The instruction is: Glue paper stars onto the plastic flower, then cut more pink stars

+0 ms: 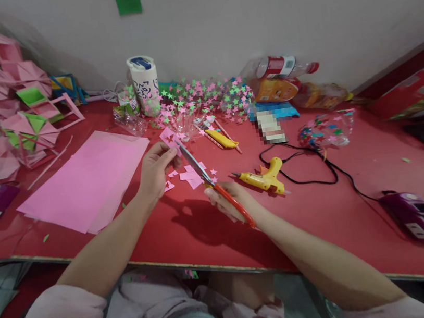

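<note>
A person is cutting pink paper [168, 136] above a red table [361, 211]: the left hand [157, 168] is pinching the piece while the right hand [228, 198] is gripping scissors [211, 180], blades at twelve o'clock, probably mid-cut. The next snip calls for turning the piece.

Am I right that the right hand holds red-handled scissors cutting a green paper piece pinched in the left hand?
Not quite: the paper piece pinched in the left hand is pink, not green, as the head view shows. The right hand does hold the red-handled scissors against it.
</note>
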The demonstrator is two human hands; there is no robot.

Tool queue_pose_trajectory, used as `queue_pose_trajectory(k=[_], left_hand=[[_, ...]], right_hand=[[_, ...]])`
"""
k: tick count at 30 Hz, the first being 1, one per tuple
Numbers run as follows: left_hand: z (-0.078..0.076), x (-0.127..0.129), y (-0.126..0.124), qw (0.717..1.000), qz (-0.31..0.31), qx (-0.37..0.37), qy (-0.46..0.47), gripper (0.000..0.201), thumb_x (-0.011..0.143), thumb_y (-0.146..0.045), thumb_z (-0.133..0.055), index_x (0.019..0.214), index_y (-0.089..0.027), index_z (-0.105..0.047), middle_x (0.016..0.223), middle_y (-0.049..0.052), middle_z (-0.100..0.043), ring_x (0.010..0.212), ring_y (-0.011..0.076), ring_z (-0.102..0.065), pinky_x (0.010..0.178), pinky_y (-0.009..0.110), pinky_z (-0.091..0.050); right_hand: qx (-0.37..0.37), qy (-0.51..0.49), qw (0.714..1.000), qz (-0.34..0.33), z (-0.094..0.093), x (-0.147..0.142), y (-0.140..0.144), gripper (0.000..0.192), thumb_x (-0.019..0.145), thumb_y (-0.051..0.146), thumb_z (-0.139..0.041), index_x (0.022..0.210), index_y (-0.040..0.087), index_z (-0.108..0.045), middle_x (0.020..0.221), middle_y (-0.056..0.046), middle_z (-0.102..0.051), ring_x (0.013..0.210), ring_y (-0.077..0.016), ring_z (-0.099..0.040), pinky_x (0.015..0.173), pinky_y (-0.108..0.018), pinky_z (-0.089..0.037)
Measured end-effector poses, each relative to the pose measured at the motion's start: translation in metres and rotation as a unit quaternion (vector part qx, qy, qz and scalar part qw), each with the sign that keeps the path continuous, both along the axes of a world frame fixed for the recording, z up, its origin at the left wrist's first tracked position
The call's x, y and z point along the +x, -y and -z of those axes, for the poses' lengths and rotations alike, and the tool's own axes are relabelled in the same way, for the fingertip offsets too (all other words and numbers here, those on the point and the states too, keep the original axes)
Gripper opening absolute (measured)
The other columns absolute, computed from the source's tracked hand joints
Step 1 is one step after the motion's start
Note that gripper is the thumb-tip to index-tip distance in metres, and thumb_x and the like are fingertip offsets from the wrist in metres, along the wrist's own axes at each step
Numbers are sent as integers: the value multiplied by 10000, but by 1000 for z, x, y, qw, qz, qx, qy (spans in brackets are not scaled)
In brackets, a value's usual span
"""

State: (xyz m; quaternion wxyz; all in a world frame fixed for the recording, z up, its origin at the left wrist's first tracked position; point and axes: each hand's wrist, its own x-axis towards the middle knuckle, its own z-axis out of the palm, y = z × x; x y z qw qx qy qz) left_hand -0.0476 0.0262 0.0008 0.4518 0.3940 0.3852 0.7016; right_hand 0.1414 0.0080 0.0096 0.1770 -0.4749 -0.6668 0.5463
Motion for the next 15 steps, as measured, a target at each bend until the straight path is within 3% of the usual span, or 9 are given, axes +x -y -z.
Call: queue_pose_trajectory(k=[8,15], left_hand=[[-3,-4,-1,999,-39,-9,-2,101,741,-214,-568,659,-192,-513,536,-47,-525,468,56,-468,474,189,-389],[0,-2,0,999,25,-16,15,171,746,-275,-632,656,-186,-518,603,-22,-581,531,73,-540,515,206,-442]], right_hand=[[4,7,1000,2,1,0,-2,489,724,664,-567,616,205,-438,378,94,-349,266,-55,-318,295,-195,-248],[40,8,999,-2,2,1,-2,515,719,698,-540,604,215,-407,386,88,-328,317,-65,-314,354,-213,-243]])
